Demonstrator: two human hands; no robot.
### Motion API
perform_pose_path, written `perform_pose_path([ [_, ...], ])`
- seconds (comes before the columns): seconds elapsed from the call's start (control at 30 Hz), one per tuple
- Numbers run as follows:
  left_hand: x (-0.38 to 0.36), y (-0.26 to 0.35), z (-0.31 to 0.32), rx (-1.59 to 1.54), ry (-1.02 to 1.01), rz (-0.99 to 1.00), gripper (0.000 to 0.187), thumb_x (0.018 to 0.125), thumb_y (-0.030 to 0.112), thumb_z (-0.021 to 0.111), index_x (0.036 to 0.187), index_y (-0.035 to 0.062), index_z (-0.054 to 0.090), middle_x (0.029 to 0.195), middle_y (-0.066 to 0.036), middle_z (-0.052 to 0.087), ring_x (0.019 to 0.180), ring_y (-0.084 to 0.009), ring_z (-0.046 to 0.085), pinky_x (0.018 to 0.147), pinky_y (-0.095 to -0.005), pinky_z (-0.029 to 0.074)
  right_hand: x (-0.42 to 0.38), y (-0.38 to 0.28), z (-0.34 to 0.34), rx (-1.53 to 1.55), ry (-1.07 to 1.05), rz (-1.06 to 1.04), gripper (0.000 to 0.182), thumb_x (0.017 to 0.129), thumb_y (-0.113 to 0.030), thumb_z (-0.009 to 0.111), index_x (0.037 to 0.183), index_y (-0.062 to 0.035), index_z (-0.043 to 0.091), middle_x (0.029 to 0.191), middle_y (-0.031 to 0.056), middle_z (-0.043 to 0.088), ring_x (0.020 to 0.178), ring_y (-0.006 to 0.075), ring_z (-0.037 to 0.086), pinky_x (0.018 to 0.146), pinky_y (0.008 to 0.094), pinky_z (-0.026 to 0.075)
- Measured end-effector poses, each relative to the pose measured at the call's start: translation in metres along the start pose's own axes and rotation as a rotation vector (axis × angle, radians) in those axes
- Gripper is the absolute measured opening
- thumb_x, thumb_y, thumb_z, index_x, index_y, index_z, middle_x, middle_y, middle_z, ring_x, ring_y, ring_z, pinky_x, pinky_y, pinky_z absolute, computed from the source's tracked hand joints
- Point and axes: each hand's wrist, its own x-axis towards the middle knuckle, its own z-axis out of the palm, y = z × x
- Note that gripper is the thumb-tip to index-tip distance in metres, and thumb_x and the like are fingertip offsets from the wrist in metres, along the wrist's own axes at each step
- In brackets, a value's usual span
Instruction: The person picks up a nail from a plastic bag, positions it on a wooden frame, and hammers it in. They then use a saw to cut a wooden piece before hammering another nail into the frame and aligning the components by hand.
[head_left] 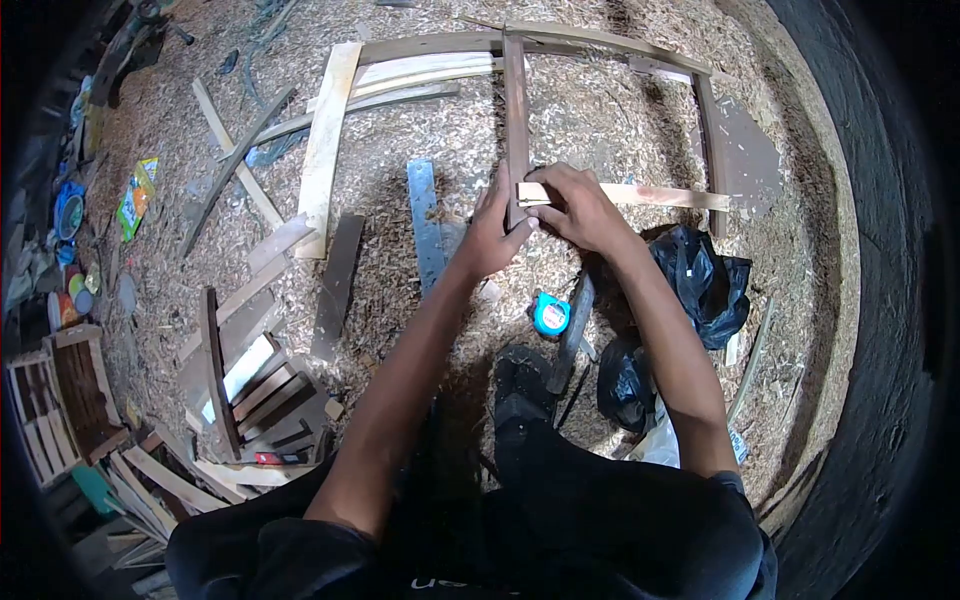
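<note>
My left hand (490, 235) and my right hand (578, 208) meet over a joint where a light wooden strip (650, 196) crosses the near end of a dark upright slat (516, 110). The right hand's fingers press down on the left end of the light strip. The left hand's fingers grip the dark slat's lower end beside it. Both pieces belong to a wooden frame (705, 120) lying flat on a floor covered in wood shavings. The joint itself is hidden under my fingers.
A turquoise tape measure (551, 314) lies near my knee. Black plastic bags (700, 280) sit to the right. A blue metal bar (425, 220), a pale plank (325, 140) and loose offcuts (260, 390) lie to the left; a small crate (65, 400) stands at far left.
</note>
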Motion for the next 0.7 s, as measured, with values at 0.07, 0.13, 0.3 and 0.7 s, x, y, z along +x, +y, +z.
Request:
perform_pose_path([
  [0.07,0.000,0.001,-0.005,-0.117,-0.008,-0.005,0.084,0.097,0.016,0.064,0.160,-0.0054,0.011,0.153,-0.027,0.040,0.144,-0.0341,0.039,0.118,-0.0397,0.029,-0.004,-0.001,0.001,-0.110,0.155,-0.097,0.038,0.084,-0.018,0.078,0.117,-0.0057,0.064,0.109,0.0149,0.064,0.103,0.0344,0.061,0.093,0.0473,0.042],
  [0.13,0.001,0.012,-0.012,-0.234,0.010,-0.056,0.075,0.099,0.015,0.061,0.158,-0.0070,0.019,0.154,-0.026,0.041,0.145,-0.0324,0.038,0.118,-0.0383,0.029,-0.012,-0.009,0.002,-0.179,0.311,-0.082,0.037,0.084,-0.015,0.078,0.116,-0.0037,0.064,0.108,0.0175,0.063,0.102,0.0363,0.061,0.093,0.0480,0.044],
  [0.3,0.021,0.010,-0.013,-0.302,0.198,-0.200,0.050,0.105,0.019,0.050,0.147,-0.0079,0.042,0.147,-0.026,0.050,0.138,-0.0296,0.048,0.115,-0.0374,0.036,-0.061,-0.033,0.012,-0.164,0.497,0.418,0.031,0.088,-0.011,0.074,0.112,0.0046,0.060,0.102,0.0246,0.061,0.095,0.0447,0.060,0.085,0.0493,0.050],
  [0.7,0.065,0.022,-0.016,-0.261,0.115,-0.308,0.056,0.081,0.038,0.085,0.112,-0.0027,0.062,0.093,-0.013,0.070,0.088,-0.0205,0.067,0.080,-0.0368,0.053,-0.111,-0.023,0.047,0.125,0.439,0.924,0.082,0.076,-0.012,0.079,0.139,0.0129,0.032,0.093,0.0258,0.068,0.085,0.0401,0.070,0.078,0.0438,0.054],
])
